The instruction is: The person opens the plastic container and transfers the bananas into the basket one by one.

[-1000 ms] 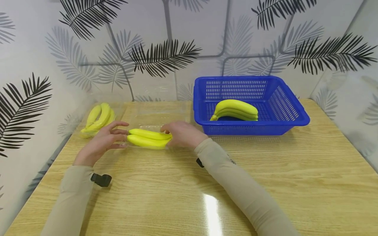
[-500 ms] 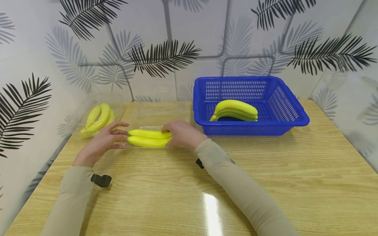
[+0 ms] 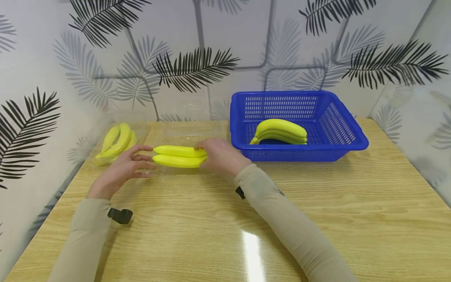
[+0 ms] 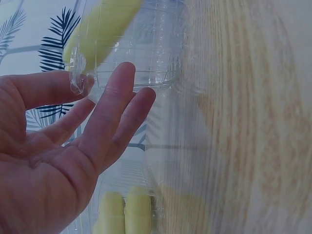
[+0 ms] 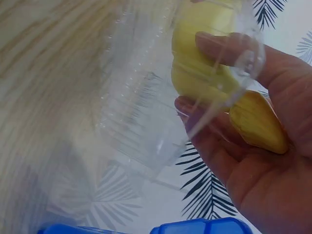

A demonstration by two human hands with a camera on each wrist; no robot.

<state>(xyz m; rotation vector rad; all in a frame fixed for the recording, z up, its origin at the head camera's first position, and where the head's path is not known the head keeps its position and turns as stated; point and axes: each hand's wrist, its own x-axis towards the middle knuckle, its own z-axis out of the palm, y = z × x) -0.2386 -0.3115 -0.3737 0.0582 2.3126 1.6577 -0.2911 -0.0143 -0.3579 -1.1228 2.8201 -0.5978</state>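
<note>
Banana bunch (image 3: 177, 161) gripped near the far edge of the tabletop (image 3: 183, 235).
Far-left corner: boxed bunch (image 3: 121, 141). Left hand (image 3: 123, 168): fingers extended, loose, beside clear box (image 3: 190, 139). Right hand (image 3: 223, 158): fingers grasping the banana bunch's stem end at that box. Far-right corner: blue basket (image 3: 292, 156), second bunch (image 3: 282, 126) inside.

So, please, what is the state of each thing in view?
Middle bananas: held by the stem end, tips left.
Middle box: open, lid raised behind.
Left hand: fingers spread, at that box's edge.
Right hand: grips those bananas.
Left box: open or closed, cannot tell.
Left bananas: lying inside it.
Blue basket: upright, holding one banana bunch.
</note>
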